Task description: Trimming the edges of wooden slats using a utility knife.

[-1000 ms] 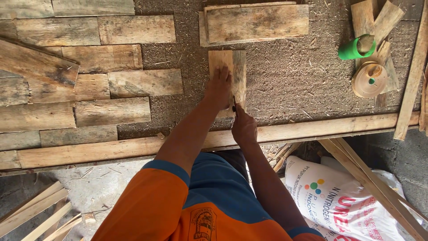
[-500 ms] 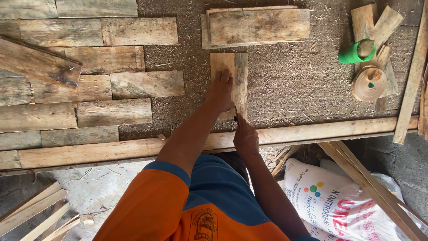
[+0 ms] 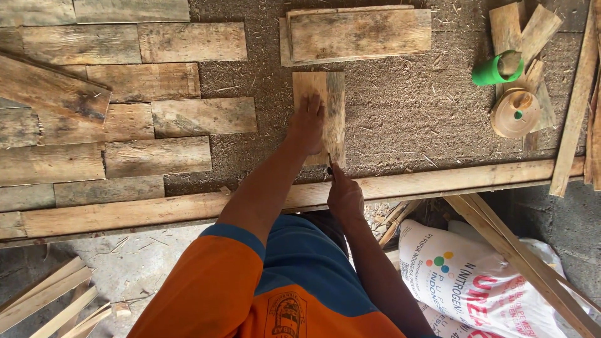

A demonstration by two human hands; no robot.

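right hand dropped lower below the weathered, upright plank.

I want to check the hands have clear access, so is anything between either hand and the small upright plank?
Nothing visible. The left hand lies flat on the small plank; the right hand meets its lower edge.

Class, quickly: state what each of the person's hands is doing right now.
Left hand: open, pressed flat on the small wooden board.
Right hand: closed around a thin dark tool at the board's near edge.
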